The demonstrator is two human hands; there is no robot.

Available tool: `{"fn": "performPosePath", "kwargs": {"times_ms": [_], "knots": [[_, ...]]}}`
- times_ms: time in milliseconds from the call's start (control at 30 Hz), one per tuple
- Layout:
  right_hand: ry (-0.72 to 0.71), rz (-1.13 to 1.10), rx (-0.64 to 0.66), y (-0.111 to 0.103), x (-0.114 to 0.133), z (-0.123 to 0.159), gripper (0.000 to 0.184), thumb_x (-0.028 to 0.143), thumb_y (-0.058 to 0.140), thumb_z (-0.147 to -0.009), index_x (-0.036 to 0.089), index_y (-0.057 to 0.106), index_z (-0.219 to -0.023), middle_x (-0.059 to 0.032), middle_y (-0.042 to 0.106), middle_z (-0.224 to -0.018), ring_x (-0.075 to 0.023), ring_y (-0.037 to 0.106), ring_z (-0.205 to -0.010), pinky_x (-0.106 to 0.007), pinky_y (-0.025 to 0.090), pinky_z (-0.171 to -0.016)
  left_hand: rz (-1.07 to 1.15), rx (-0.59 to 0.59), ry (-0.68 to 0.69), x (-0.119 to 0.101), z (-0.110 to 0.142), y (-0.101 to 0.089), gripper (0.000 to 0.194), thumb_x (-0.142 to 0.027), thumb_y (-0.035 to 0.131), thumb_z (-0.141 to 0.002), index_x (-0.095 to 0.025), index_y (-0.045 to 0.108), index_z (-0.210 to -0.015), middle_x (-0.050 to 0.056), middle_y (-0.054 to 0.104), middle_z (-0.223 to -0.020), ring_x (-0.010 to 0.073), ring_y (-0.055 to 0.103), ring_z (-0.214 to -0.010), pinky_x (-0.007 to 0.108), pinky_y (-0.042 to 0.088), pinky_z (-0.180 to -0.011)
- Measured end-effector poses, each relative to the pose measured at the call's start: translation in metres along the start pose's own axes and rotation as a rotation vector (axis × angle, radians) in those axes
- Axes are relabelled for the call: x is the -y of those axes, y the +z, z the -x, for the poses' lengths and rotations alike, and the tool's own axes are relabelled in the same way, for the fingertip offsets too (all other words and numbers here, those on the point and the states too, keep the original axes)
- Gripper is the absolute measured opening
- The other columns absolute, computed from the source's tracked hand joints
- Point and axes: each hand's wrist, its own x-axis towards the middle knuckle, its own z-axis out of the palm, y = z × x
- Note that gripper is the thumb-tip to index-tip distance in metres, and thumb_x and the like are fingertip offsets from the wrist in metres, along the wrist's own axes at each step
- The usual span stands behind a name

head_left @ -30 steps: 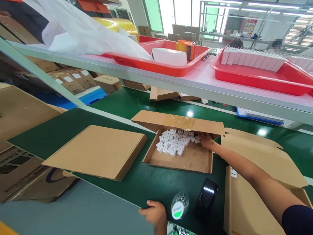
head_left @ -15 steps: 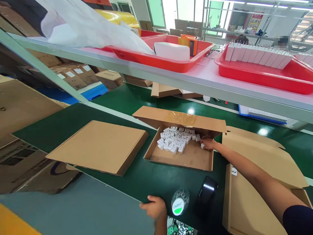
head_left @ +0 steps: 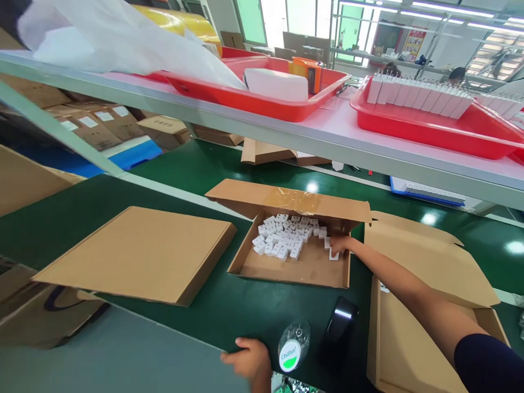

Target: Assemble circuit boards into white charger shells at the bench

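Note:
Inside a shallow cardboard box with its flap raised lie several small white plastic blocks, heaped toward the left and back. My right hand is at the right end of that box, its fingers closed on a white block, with another block right beside it. At the table's near edge is my left hand, fingers curled round the edge and thumb over the top. A clear bottle with a white and green label and a black phone lie between my arms.
A closed flat carton is on the left of the green table. To the right an open carton sits under my right forearm. Above runs a shelf with red trays and plastic wrap.
My right hand has moved slightly down among the blocks at the box's right end. The whole view has shifted a little, and my left hand still stays at the table edge.

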Motion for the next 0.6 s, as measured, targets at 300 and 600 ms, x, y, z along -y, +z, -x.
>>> {"fn": "performPosePath", "kwargs": {"times_ms": [300, 600], "knots": [[-0.063, -0.027, -0.108, -0.006, 0.004, 0.005, 0.032, 0.035, 0.06, -0.093, 0.015, 0.059, -0.117, -0.0086, 0.059, -0.121, -0.0223, 0.06, -0.106, -0.043, 0.052, -0.09, -0.066, 0.001, -0.067, -0.009, 0.003, -0.003, 0.066, -0.046, 0.043, -0.086, -0.008, 0.038, -0.14, 0.031, 0.063, -0.109, 0.0515, 0.062, -0.104, 0.066, 0.052, -0.077], [-0.078, -0.139, -0.18, 0.017, 0.022, 0.011, 0.029, 0.033, 0.061, -0.093, 0.014, 0.06, -0.115, -0.0082, 0.062, -0.115, -0.0203, 0.062, -0.101, -0.041, 0.054, -0.087, -0.051, 0.008, -0.074, -0.019, 0.008, -0.01, 0.066, -0.043, 0.045, -0.084, -0.008, 0.038, -0.139, 0.032, 0.062, -0.113, 0.0522, 0.061, -0.107, 0.067, 0.052, -0.081]]}}
